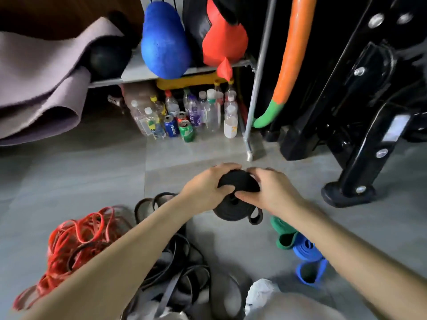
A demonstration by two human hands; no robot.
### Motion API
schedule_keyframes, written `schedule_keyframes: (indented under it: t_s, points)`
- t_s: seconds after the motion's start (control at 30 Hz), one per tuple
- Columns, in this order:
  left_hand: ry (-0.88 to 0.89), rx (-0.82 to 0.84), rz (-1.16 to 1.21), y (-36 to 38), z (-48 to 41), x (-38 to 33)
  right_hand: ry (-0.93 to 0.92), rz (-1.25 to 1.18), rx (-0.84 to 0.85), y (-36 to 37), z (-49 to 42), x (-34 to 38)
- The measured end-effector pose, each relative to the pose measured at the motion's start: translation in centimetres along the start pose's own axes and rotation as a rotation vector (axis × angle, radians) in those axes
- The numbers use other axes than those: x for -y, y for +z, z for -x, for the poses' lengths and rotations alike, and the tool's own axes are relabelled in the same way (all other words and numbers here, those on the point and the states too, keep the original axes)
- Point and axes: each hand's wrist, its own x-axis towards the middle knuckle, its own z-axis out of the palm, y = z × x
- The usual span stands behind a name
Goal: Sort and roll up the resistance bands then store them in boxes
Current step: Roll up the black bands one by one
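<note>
The wide black rubber resistance band (233, 210) is wound into a flat coil just in front of me, low over the grey tiled floor (231, 245). My left hand (204, 189) curls around its edge, I think so the layers do not spring open. My right hand (271, 192) pinches the middle. A short loop end (255, 218) hangs free. At my right lie a rolled green band (285, 236) and a blue band (307, 250). At my left are loose thin red bands (76, 241) and black bands (178, 257), probably sorted by colour.

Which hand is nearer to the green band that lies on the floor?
Right. The right hand grips the black roll, and the green band lies close by its wrist. The left hand grips the roll's other side, farther from that band.
</note>
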Motion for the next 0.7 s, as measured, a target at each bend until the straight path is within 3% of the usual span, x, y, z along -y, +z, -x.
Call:
schedule_keyframes:
  t_s: [0.23,0.33,0.43,0.57,0.7]
  points:
    - [-0.190,0.099,-0.196,9.5,-5.5,8.2,0.100,0.057,0.114,9.5,-3.5,-8.3]
    - [-0.244,0.112,-0.148,13.5,-6.4,11.2,0.184,0.060,0.144,13.6,-4.1,-11.7]
    - [-0.321,0.118,-0.048,16.4,-6.9,14.2,0.398,0.009,0.199,17.1,-5.2,-15.3]
    - [-0.426,0.188,-0.015,18.9,-6.0,17.5,0.596,-0.073,0.084,19.8,-6.2,-19.7]
    - [-0.512,0.239,-0.009,20.1,-4.3,19.4,0.648,0.061,0.044,21.1,-7.3,-21.7]
